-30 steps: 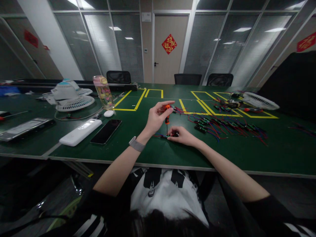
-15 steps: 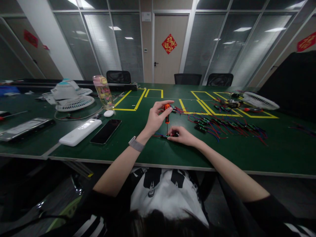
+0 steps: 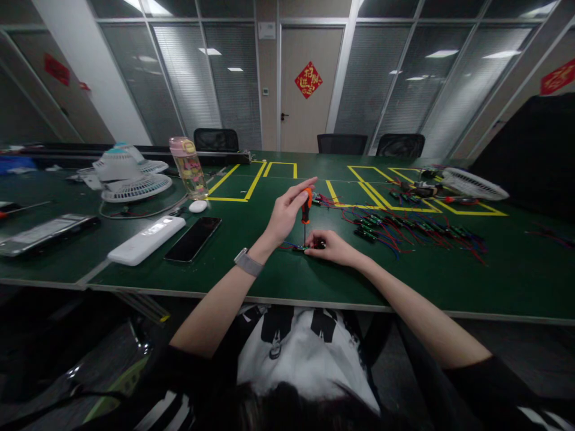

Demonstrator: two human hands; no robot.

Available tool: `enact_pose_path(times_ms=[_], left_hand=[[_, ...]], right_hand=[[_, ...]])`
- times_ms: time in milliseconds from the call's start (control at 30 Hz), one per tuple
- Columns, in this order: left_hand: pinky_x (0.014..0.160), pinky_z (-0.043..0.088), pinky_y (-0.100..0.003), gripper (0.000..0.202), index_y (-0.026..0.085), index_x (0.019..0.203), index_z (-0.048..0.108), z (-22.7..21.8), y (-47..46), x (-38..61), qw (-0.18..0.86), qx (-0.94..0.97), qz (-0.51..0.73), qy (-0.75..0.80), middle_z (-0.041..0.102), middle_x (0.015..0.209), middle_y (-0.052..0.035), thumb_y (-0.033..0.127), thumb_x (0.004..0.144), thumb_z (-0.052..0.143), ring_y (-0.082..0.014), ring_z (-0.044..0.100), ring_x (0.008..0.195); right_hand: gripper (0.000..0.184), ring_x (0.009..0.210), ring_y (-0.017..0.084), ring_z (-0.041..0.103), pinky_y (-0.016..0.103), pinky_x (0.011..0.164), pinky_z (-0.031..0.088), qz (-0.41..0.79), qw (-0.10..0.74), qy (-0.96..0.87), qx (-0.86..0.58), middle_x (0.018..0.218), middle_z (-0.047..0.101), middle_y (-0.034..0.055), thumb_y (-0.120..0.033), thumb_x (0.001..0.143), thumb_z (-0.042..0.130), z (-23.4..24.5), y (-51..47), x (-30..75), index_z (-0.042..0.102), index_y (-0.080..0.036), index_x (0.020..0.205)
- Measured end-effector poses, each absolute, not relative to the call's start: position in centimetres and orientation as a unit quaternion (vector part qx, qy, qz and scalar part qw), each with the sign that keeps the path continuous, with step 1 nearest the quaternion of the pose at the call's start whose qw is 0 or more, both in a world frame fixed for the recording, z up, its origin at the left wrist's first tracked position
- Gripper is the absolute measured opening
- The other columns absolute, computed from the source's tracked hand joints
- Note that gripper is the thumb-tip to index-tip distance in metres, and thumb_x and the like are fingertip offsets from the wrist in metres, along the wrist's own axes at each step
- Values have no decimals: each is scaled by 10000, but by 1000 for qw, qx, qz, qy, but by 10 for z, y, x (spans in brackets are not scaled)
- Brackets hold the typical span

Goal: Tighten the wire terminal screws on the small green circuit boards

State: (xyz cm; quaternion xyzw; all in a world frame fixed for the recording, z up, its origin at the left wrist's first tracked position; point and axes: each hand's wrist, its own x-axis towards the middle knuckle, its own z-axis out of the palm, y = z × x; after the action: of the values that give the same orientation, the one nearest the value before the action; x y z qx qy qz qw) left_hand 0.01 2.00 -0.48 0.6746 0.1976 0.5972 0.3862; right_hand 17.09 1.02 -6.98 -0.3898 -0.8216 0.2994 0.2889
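My left hand (image 3: 287,206) is closed around the handle of an orange and black screwdriver (image 3: 306,209), which stands upright with its thin shaft pointing down. The shaft's tip meets a small green circuit board (image 3: 300,248) with red and blue wires, lying on the table. My right hand (image 3: 330,246) pinches that board from the right side, thumb and fingers close to the screwdriver tip. Part of the board is hidden behind the right fingers. Just beyond the screwdriver lies another small wired board (image 3: 317,199).
Several wired circuit boards (image 3: 404,224) lie heaped to the right on the green table (image 3: 278,281). On the left are a phone (image 3: 193,239), a white power bank (image 3: 147,240), a bottle (image 3: 188,169) and a white fan (image 3: 135,179). Another fan guard (image 3: 474,182) sits at far right.
My left fingers have shifted around the screwdriver's handle and are straighter, showing more of the handle. My right hand and the circuit board have stayed in place.
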Motion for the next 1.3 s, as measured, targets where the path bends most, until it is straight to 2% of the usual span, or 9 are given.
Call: enact_pose_path(times_ms=[100,267,400,533,667,833,1033,1200,1300], left_hand=[[863,494,-315,343,256,1246,610,-5,18,1,435,667,583,161,694,1118,-57,292,923,499,-156,647,940],[775,497,-263,305,237,1112,684,-2,15,0,374,669,606,213,705,1078,-47,297,813,673,-141,629,882],[872,479,-290,291,251,1149,674,-3,18,0,398,667,599,196,667,1199,-52,285,876,580,-171,611,1050],[865,490,-309,318,239,1189,654,-3,17,1,454,657,582,153,706,1093,-58,282,889,554,-158,644,953],[852,491,-285,305,237,1095,698,-2,16,0,397,662,608,188,693,1121,-50,280,793,696,-152,624,952],[930,469,-322,303,264,1184,659,-4,18,1,446,664,581,151,680,1162,-48,278,903,546,-160,624,1027],[780,501,-264,334,242,1138,679,-2,15,1,426,661,593,175,703,1074,-47,273,805,680,-126,620,850],[880,486,-303,307,253,1180,660,-3,16,1,441,666,581,155,684,1149,-55,287,887,572,-156,624,988],[863,501,-319,318,247,1194,651,-2,15,2,470,658,572,136,700,1102,-60,287,891,565,-162,648,946]], right_hand=[[152,669,142,546,266,640,429,298,290,-822,-389,726,599,9,-284,750,667,-70,11,171,619,-155,816],[158,679,147,553,273,648,436,297,293,-823,-385,738,609,14,-294,751,669,-71,12,172,624,-158,818],[154,673,141,553,267,643,440,300,294,-822,-385,728,606,9,-290,751,670,-72,12,172,625,-159,818],[149,677,142,554,269,650,442,305,293,-819,-388,730,605,8,-280,746,671,-71,12,172,622,-158,816],[149,673,141,548,270,649,436,305,294,-819,-387,726,600,8,-279,747,669,-71,12,172,621,-155,814],[145,665,136,543,265,643,437,308,296,-818,-386,721,599,3,-278,745,672,-71,11,171,612,-159,802],[145,669,137,546,264,642,438,302,290,-822,-387,725,598,5,-278,750,669,-69,10,171,617,-155,808],[147,680,140,554,267,652,444,294,292,-825,-384,733,605,7,-284,751,674,-69,10,172,620,-159,805],[146,676,138,552,264,649,443,296,294,-823,-385,732,607,6,-285,752,676,-70,10,172,622,-159,804]])
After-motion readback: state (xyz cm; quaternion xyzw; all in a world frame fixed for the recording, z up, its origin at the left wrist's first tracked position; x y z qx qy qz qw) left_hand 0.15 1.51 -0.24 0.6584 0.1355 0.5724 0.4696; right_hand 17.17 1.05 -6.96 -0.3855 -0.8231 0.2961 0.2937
